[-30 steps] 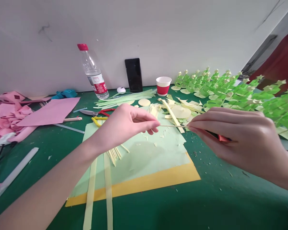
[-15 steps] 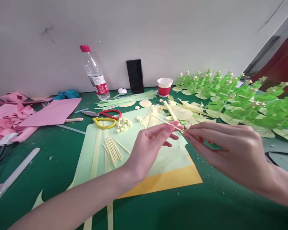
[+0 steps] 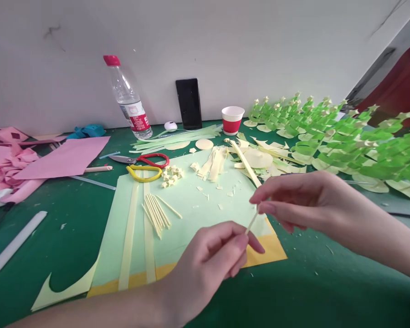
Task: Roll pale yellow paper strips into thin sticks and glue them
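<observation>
A thin pale-yellow paper stick (image 3: 252, 222) slants between my two hands above the front right part of the green paper. My left hand (image 3: 218, 259) is closed, pinching its lower end between thumb and forefinger. Higher up, my right hand (image 3: 294, 200) has its fingertips together on the stick's upper end; its other fingers are loosely curled. Several similar sticks (image 3: 157, 214) lie fanned out left of my hands. Behind them are small folded paper stars (image 3: 171, 175) and scissors (image 3: 145, 166) with one red and one yellow handle.
Pale paper strips (image 3: 213, 164) and scraps lie farther back. A bottle (image 3: 133, 107), a black phone (image 3: 189, 104) and a paper cup (image 3: 232, 120) stand by the wall. Green paper plants topped with stars (image 3: 341, 132) fill the right. Pink paper (image 3: 64, 157) lies left on the green table (image 3: 82, 232).
Both hands have come down and nearer to me with the stick. It now points more steeply, with my right hand above my left. The view has shifted slightly.
</observation>
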Available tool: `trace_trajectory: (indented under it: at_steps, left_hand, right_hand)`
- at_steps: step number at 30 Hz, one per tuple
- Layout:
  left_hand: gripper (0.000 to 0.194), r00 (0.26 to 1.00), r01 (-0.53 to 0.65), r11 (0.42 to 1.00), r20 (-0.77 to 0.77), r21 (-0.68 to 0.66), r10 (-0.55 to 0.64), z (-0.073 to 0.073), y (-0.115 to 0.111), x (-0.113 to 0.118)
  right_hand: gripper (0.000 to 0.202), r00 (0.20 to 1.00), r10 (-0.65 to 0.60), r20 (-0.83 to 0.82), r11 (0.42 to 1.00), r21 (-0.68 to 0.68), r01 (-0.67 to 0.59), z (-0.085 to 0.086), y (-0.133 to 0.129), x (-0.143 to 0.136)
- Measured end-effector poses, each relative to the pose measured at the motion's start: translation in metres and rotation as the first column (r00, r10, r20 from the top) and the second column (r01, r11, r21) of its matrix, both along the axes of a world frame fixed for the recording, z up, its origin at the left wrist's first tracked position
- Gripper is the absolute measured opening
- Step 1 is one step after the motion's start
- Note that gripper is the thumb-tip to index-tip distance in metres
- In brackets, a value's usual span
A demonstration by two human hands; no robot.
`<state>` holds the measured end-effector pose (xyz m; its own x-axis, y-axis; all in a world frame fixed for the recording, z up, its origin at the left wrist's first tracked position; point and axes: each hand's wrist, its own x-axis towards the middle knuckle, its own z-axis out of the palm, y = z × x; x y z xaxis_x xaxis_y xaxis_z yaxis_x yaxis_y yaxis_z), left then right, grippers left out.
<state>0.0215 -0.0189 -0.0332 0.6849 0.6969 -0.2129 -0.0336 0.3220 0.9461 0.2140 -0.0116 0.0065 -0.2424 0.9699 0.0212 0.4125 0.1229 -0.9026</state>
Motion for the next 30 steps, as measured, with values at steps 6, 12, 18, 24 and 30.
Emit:
trace_trajectory:
  at_steps: [6,12,18,24,30]
  left_hand:
    - [0.028,0.993,0.120,0.991,-0.007,-0.064,-0.121,-0.013,-0.005,-0.013]
    - [0.028,0.985,0.155,0.988,-0.071,-0.027,-0.156,-0.018,-0.001,-0.013]
    - [0.026,0.991,0.126,0.991,-0.049,0.038,-0.124,-0.022,-0.003,-0.011]
    - [0.030,0.993,0.068,0.997,-0.094,0.026,-0.065,-0.021,-0.006,-0.009]
    - [0.033,0.994,0.049,0.999,-0.102,-0.014,-0.050,-0.020,-0.008,-0.008]
  right_hand:
    - [0.012,0.996,0.079,-0.043,0.974,-0.209,-0.086,-0.015,-0.005,-0.008]
    - [0.007,0.989,0.148,-0.014,0.964,-0.221,-0.147,-0.021,-0.010,-0.010]
    - [0.010,0.984,0.158,0.076,0.974,-0.178,-0.143,-0.018,-0.009,-0.009]
    - [0.012,0.977,0.181,0.110,0.983,-0.001,-0.182,-0.023,-0.010,-0.003]
    - [0.016,0.978,0.181,0.104,0.978,0.090,-0.190,-0.022,-0.017,-0.006]
